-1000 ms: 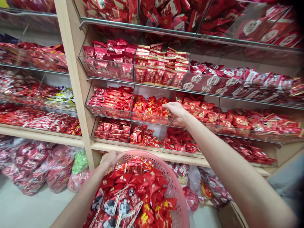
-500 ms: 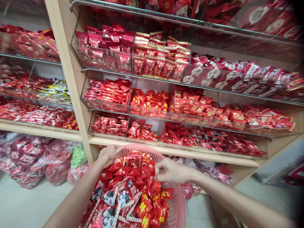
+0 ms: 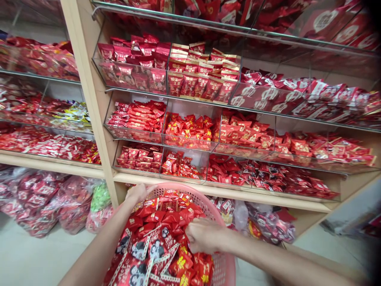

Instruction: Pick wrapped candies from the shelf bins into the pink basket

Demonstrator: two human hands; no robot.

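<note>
A pink plastic basket [image 3: 224, 254] full of red wrapped packets [image 3: 169, 216] fills the lower middle of the view. At the basket's far left rim is my left hand [image 3: 137, 194], its fingers closed around the edge. My right hand [image 3: 202, 236] is closed low over the packets on the basket's right side, next to red ones with yellow lettering [image 3: 184, 262]. Whatever its curled fingers may hold is hidden. Packets with cartoon figures [image 3: 156, 250] lie towards the near left of the basket.
Shelves with a pale wooden edge [image 3: 223, 192] and clear dividers stand ahead, holding many red packets [image 3: 190, 129]. Clear bags of packets [image 3: 35, 200] sit on the floor at the left, one with green contents [image 3: 99, 196]. More bags [image 3: 268, 224] are under the right shelf.
My right hand has moved down and slightly left, lower over the packets. My left hand stays at the rim. The view has shifted slightly.
</note>
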